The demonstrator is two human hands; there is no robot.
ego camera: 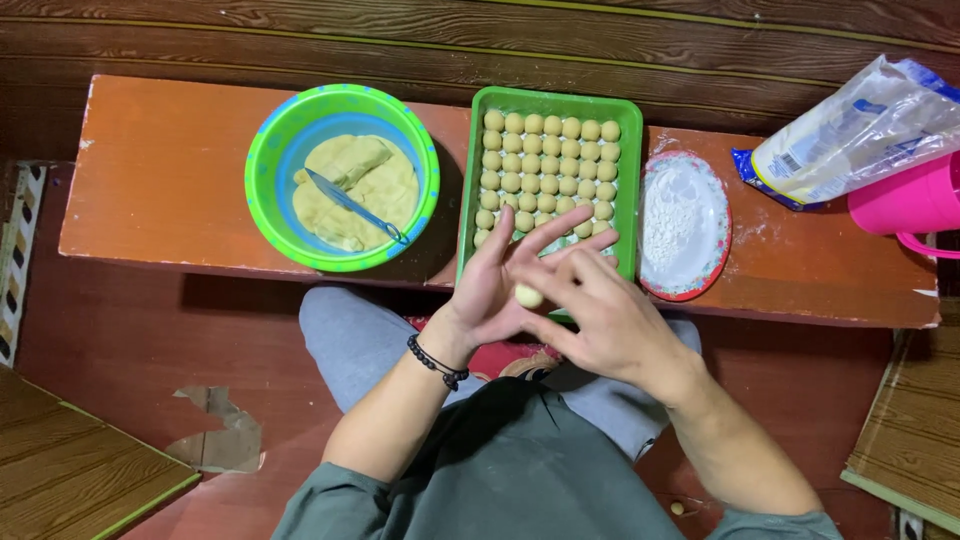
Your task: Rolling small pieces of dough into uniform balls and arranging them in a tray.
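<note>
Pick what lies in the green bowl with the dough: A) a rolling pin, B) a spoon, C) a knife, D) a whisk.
C: a knife with a slim blade rests across the dough in the bowl.
</note>
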